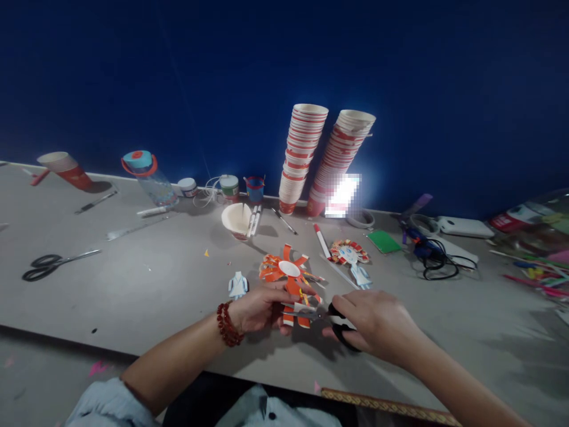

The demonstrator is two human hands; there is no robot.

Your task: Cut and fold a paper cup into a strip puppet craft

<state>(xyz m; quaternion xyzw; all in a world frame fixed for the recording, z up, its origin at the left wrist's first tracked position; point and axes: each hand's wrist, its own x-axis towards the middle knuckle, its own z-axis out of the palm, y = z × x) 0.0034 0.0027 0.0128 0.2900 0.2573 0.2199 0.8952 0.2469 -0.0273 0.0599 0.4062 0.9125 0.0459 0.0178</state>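
In my left hand (262,308) is an orange paper cup (290,270) cut into strips that splay out around its round white base. A beaded bracelet circles that wrist. My right hand (377,323) grips black-handled scissors (320,314), their blades apart across one of the orange strips near my left fingers. Just left of the cut cup lies a small paper figure of a white robe (238,285). To the right rests a finished-looking paper doll (351,255) with a drawn face, a fringe of red and cream strips and a white robe.
Two tall stacks of paper cups (306,142) lean near the blue wall. A cut cup bowl (237,219), water bottle (151,181) and paint jars (230,187) stand left. More scissors (57,262) lie far left; a cabled glue gun (422,246) is right.
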